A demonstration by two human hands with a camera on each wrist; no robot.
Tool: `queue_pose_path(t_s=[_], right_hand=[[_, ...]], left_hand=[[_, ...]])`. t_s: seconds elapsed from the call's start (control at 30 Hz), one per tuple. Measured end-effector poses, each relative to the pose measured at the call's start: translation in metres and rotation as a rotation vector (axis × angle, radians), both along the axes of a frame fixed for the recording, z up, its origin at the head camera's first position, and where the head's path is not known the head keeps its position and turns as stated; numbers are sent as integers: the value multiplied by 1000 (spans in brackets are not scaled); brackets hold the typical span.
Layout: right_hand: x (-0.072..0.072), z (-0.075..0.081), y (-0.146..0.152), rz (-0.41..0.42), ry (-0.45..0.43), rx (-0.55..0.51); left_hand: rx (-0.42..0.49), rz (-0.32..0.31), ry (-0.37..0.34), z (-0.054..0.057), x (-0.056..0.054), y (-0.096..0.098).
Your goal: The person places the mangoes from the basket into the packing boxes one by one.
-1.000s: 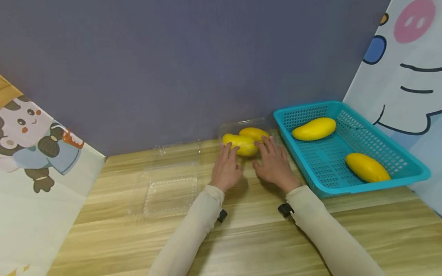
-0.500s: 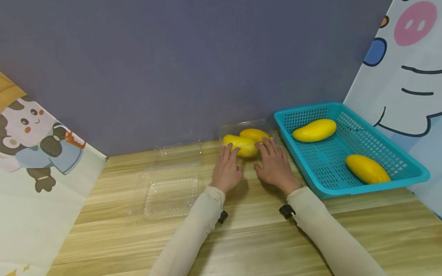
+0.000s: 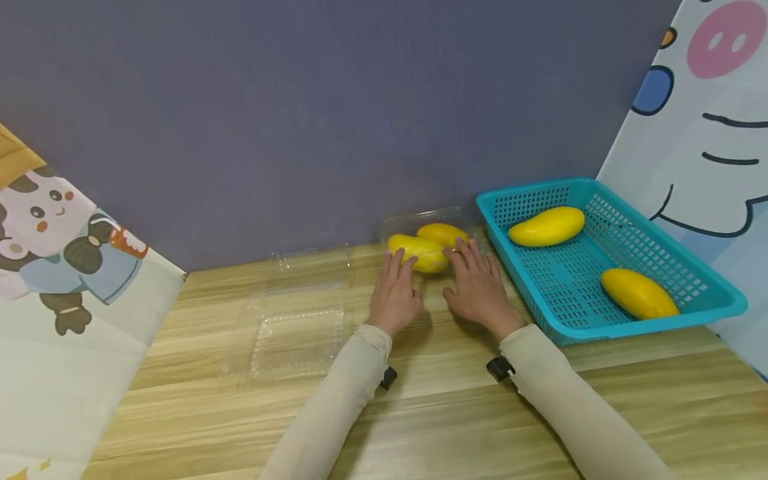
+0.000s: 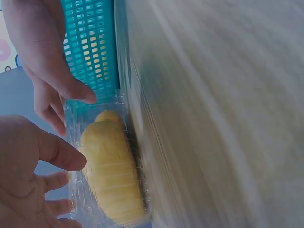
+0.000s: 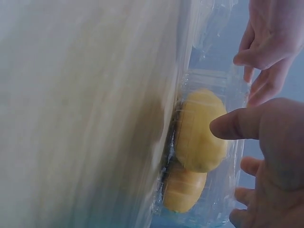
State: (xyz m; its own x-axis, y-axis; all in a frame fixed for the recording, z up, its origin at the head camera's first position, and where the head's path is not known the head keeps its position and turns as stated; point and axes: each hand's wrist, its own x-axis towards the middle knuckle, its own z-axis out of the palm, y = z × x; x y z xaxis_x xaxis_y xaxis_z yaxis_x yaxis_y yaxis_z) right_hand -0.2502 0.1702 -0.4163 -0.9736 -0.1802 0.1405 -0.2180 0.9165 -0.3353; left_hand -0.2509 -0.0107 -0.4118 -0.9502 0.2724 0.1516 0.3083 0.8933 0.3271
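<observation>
Two yellow mangoes, one in front (image 3: 427, 257) and one behind (image 3: 442, 233), lie inside a clear plastic clamshell box (image 3: 423, 217) by the back wall. My left hand (image 3: 393, 300) reaches to the box's left front, fingers extended at its upper edge. On the right front, my right hand (image 3: 480, 290) has its fingers spread over the same edge. Both thumbs stay in front of the box, as the left wrist view shows with the left thumb (image 4: 64, 152) and the right wrist view with the right thumb (image 5: 235, 124). Exact fingertip contact is hard to make out.
A turquoise basket (image 3: 636, 331) right of the box holds two more mangoes, one at the back (image 3: 547, 227) and one at the front (image 3: 639, 293). Another clear plastic box (image 3: 300, 340), unfolded, lies on the wooden table (image 3: 432, 433) to the left. A grey wall (image 3: 330, 133) stands behind.
The hands, mangoes and boxes hold their places throughout. Only the camera's view shifts slightly.
</observation>
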Motion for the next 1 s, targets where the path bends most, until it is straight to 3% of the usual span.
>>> queue_pose_path(t_s=[0.53,0.7,0.8,1.0], right_hand=[[7,-1,-1,11,19,53],[8,-2,-1,20,43,88],[10,-2,0,27,58,116],[22,-2,4,48,127,159]], left_hand=[[25,-15,35,-6,5,1],[66,-10,83,-5,8,1],[90,-9,132,-3,13,0],[107,-74,194,8,37,-5]])
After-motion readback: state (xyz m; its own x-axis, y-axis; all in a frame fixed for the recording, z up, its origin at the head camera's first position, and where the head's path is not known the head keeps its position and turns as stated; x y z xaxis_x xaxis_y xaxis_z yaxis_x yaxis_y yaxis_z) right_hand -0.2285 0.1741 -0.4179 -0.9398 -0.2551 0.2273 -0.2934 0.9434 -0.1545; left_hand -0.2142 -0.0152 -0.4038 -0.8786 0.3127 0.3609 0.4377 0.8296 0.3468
